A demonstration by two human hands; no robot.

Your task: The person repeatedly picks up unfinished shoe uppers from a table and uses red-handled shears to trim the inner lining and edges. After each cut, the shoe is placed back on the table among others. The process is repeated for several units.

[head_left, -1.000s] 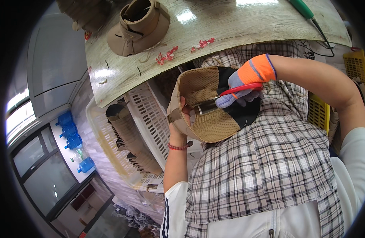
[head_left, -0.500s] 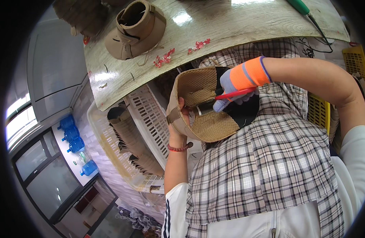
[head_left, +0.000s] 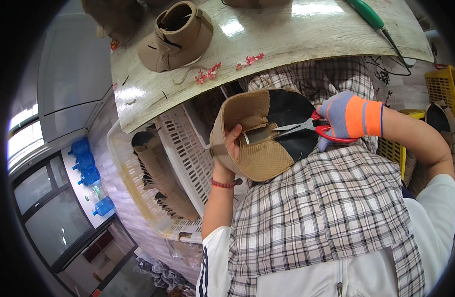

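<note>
A tan cap [head_left: 267, 158] with mesh lining and a black patch rests over my lap, its inside turned up. My left hand [head_left: 231, 148] grips its left side, thumb inside and the other fingers hidden beneath. In a grey and orange glove, my right hand [head_left: 339, 119] is closed round the red handles of a pair of scissors [head_left: 299, 127]. The blades are parted and point left into the cap, tips near a pale strip at the lining's middle. Whether they touch a thread I cannot tell.
On the table [head_left: 277, 37] ahead stands a tan cap-like piece [head_left: 180, 37] and a green-handled tool [head_left: 368, 15] with a cord. White baskets [head_left: 185, 148] at my left hold stacked tan pieces [head_left: 155, 168]. Yellow crates [head_left: 443, 86] stand at the right.
My right hand has drawn back to the right out of the cap, and the scissors' blades now show, parted. The left hand keeps its hold on the cap.
</note>
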